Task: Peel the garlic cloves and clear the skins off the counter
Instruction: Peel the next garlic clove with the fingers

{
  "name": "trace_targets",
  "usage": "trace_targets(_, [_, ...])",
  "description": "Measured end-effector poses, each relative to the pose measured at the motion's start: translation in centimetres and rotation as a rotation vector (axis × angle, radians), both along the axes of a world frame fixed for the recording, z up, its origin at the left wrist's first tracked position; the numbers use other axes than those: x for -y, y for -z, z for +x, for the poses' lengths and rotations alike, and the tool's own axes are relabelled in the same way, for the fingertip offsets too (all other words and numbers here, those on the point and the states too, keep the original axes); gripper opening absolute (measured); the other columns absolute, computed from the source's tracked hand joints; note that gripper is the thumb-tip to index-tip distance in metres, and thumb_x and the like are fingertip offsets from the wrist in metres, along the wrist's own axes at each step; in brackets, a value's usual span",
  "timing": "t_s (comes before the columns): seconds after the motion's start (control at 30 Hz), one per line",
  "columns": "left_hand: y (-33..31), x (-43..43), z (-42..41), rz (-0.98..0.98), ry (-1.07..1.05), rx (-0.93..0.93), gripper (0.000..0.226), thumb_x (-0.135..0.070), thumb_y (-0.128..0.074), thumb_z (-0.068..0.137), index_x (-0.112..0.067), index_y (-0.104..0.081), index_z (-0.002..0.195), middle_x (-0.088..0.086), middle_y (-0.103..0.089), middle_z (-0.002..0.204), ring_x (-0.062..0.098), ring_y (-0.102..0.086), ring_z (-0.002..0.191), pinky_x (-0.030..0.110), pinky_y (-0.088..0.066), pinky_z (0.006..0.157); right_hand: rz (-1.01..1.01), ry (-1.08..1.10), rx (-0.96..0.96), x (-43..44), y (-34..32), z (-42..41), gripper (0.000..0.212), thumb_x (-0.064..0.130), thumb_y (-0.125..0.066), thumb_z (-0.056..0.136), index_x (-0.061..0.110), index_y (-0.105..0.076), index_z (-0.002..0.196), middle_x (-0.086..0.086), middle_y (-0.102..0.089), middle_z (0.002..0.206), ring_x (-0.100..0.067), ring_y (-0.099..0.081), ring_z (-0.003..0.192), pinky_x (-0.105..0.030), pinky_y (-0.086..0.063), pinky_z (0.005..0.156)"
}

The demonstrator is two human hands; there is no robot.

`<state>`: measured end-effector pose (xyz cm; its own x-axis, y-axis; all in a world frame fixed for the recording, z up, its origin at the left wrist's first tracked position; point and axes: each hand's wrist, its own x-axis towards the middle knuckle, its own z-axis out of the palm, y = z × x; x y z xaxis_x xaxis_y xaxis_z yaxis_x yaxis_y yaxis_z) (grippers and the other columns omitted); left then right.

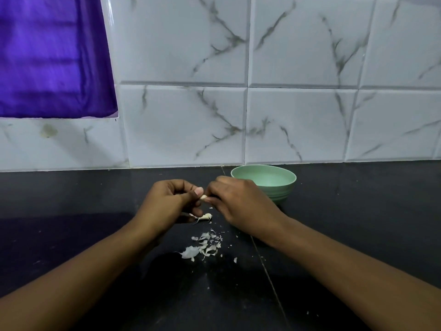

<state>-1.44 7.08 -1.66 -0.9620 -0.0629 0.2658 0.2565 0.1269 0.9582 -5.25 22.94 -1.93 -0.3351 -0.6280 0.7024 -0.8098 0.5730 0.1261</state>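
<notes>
A small pale garlic clove (203,197) is held above the black counter (71,211), pinched between the thumb and fingers of my left hand (170,200) and the fingertips of my right hand (235,201). Most of the clove is hidden by the fingers. Another garlic clove (205,217) with skin on it lies on the counter just under my left hand. A scatter of thin white garlic skins (202,246) lies on the counter nearer to me, between my two forearms.
A pale green bowl (279,187) stands on the counter behind my right hand, near the marbled tile wall (238,103); its inside looks bare. A purple curtain (47,56) hangs at the upper left.
</notes>
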Motion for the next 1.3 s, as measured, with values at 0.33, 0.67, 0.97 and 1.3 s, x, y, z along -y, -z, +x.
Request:
trace_targets(0.33, [0.1,0.2,0.1,0.009,0.001,0.027,0.03,-0.027,-0.048,0.098,-0.009,-0.059,0.076,0.002,-0.059,0.061,0.016,-0.061,0.044,0.023,-0.048,0.047,-0.386,-0.216,0.816,-0.4,-0.2,-0.6,0.014,0.013,-0.063,0.09,0.023,-0.06,0.08,0.003,-0.061,0.068,-0.011,-0.062,0.064,-0.026,-0.055,0.062])
trace_targets(0.67, [-0.8,1.4,0.6,-0.433,-0.11,-0.325,0.007,-0.016,-0.077,0.077,-0.021,-0.075,0.082,-0.01,-0.073,0.071,0.01,-0.07,0.058,0.014,-0.048,0.056,-0.397,-0.207,0.879,-0.7,-0.5,-0.7,0.011,0.014,-0.061,0.091,0.021,-0.062,0.082,0.005,-0.06,0.068,-0.015,-0.061,0.067,-0.035,-0.059,0.067])
trace_targets(0.97, [-0.4,1.3,0.4,-0.506,-0.15,-0.366,0.006,-0.02,-0.076,0.078,-0.026,-0.073,0.076,-0.01,-0.072,0.067,0.006,-0.069,0.057,0.023,-0.049,0.059,-0.38,-0.224,0.944,-0.6,-0.5,-0.3,0.011,0.017,-0.06,0.092,0.02,-0.062,0.082,0.004,-0.061,0.068,-0.008,-0.063,0.063,-0.033,-0.058,0.065])
trace_targets(1.3, [-0.4,1.1,0.5,-0.561,-0.276,-0.395,0.014,-0.019,-0.076,0.076,-0.029,-0.071,0.067,-0.015,-0.068,0.058,0.001,-0.066,0.055,0.03,-0.054,0.061,-0.478,-0.21,0.753,-0.3,-0.2,-0.4,0.013,0.014,-0.067,0.087,0.024,-0.066,0.08,-0.002,-0.068,0.071,-0.023,-0.07,0.07,-0.039,-0.06,0.067])
